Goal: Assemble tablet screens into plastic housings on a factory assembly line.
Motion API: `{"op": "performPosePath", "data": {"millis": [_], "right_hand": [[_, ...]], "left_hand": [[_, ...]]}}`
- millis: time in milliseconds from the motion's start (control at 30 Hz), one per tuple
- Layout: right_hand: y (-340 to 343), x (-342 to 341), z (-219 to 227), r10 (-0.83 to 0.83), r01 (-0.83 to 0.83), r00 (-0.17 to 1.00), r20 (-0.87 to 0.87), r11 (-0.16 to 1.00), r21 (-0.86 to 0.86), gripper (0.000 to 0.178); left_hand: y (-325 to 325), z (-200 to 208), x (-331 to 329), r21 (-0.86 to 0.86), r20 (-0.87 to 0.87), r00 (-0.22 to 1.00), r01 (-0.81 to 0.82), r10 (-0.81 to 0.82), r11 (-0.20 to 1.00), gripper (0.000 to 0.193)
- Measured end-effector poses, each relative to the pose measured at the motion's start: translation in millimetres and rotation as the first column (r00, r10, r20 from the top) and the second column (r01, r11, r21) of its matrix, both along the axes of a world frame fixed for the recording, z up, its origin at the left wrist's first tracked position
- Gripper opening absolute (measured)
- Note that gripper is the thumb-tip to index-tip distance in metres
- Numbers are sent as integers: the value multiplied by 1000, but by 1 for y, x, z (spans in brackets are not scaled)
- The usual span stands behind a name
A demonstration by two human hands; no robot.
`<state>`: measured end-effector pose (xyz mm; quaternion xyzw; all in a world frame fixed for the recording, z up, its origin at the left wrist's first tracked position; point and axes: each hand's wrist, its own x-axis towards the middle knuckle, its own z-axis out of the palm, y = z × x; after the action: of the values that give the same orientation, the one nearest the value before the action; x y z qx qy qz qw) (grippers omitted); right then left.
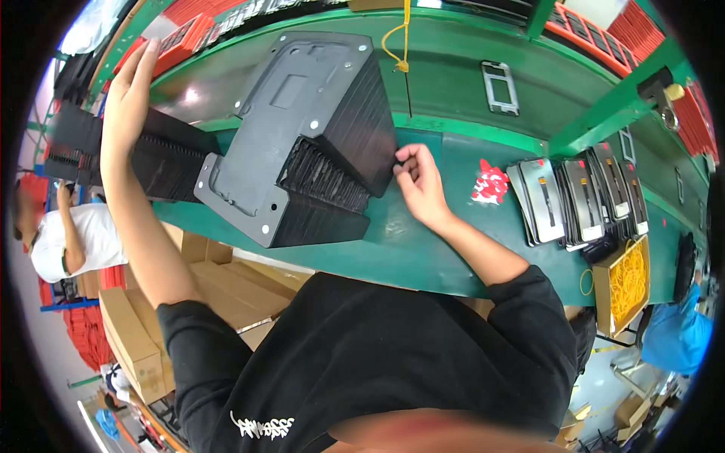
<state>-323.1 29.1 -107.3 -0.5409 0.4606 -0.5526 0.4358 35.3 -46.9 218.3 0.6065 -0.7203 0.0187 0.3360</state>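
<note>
A tall stack of black L-shaped plastic trays [257, 113] stands on the green table in front of me. Small light dots mark its top tray. At the far left my left hand [128, 94] is raised with its fingers stretched out, beside a second row of black trays [170, 162]. My right hand [423, 185] is closed at the right side of the tall stack, its fingers curled and the thumb near them. A small dark spot shows at those fingertips, too small to name.
Right of my hand lies a red-and-white cutout [491, 183]. Beyond it are several stacks of dark flat panels [540, 200] and a box of yellow rubber bands [627, 283]. A yellow cord [402, 64] hangs at the back. Cardboard boxes [136, 340] stand below left; other people work nearby.
</note>
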Motion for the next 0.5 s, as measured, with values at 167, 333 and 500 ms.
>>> {"op": "performPosePath", "data": {"millis": [167, 333, 500], "right_hand": [[-88, -15, 6, -203, 172, 971, -127, 961, -216, 14], [-186, -5, 2, -60, -55, 749, -659, 987, -152, 16], [-271, 88, -7, -105, -238, 561, -821, 930, -281, 21]], "left_hand": [[106, 2, -114, -479, 23, -926, 321, 377, 817, 66], [154, -59, -192, 68, 343, 919, 184, -197, 980, 74], [158, -84, -182, -101, 272, 958, 125, -94, 987, 62]]}}
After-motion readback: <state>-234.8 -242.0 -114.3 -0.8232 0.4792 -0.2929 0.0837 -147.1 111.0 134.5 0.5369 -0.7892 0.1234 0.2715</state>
